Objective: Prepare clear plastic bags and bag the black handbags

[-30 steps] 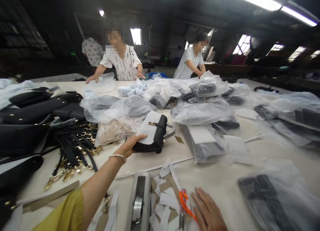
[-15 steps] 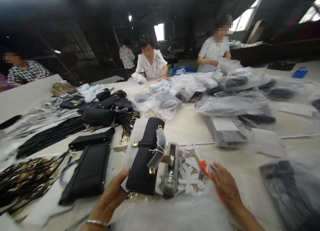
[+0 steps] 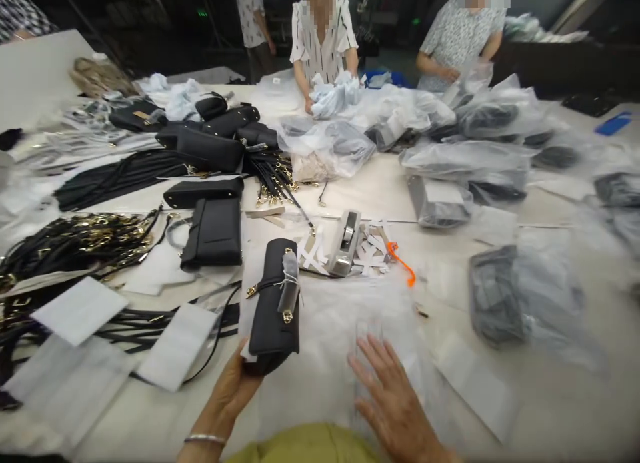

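My left hand (image 3: 237,381) grips a black handbag (image 3: 273,309) by its near end, tilted up above the table. The bag has gold fittings, and its handle is wrapped in clear film tied with white string. White sheet material shows along the bag's left side. My right hand (image 3: 385,383), fingers spread, lies on a clear plastic bag (image 3: 330,336) spread in front of me. Just beyond the plastic are a tape dispenser (image 3: 345,243), cut white paper strips (image 3: 373,246) and an orange cord (image 3: 403,266).
Black handbags (image 3: 213,233), straps (image 3: 120,176) and chains (image 3: 85,243) crowd the left. White foam sheets (image 3: 80,309) lie nearer. Plastic-wrapped bags (image 3: 465,163) pile up at the back right, with another wrapped bag (image 3: 495,293) closer. Co-workers (image 3: 323,43) stand across the table.
My view has tipped downward. My right hand has come left from beside the orange cord onto the clear plastic. My left hand still holds the handbag, now turned more on its side.
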The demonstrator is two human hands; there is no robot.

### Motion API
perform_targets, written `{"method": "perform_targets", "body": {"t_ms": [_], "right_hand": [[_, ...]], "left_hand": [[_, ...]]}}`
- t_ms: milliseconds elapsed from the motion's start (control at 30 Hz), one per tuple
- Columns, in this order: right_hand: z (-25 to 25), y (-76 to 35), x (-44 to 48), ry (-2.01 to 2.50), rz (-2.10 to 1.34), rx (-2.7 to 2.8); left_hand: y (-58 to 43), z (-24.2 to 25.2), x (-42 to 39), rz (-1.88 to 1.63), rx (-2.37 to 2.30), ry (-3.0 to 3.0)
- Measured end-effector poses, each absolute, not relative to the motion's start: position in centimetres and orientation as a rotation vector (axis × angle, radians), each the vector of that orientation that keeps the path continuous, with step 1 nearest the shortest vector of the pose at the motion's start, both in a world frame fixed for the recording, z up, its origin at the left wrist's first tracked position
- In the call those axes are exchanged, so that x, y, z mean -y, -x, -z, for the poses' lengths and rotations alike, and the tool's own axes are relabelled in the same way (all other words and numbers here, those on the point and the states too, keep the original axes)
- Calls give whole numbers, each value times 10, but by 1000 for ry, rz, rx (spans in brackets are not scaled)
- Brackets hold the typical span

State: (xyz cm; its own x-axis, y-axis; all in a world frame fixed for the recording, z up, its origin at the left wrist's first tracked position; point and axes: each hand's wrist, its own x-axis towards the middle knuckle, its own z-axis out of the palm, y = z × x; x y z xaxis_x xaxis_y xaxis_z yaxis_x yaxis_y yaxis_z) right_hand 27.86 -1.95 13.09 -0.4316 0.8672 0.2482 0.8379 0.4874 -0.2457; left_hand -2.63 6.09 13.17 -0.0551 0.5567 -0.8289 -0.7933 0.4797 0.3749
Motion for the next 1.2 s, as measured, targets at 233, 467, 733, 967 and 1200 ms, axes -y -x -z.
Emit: {"method": "perform_targets", "body": {"t_ms": [233, 467, 733, 967, 1200], "right_hand": [[-9, -273, 64, 1592, 70, 2426], [-84, -261, 35, 1723, -903, 1597], [-190, -200, -20, 1525, -1122, 1201], [-195, -187, -19, 1700, -1174, 1266], [-213, -168, -28, 1632, -1086, 1645]], "left_hand": [[30, -122, -45, -1006, -1031, 4], [16, -119, -28, -888, -840, -306], [11, -93, -17, -797, -783, -395], [26, -89, -25, -873, -1430, -1127], [16, -162, -42, -1311, -1199, -2226]]}}
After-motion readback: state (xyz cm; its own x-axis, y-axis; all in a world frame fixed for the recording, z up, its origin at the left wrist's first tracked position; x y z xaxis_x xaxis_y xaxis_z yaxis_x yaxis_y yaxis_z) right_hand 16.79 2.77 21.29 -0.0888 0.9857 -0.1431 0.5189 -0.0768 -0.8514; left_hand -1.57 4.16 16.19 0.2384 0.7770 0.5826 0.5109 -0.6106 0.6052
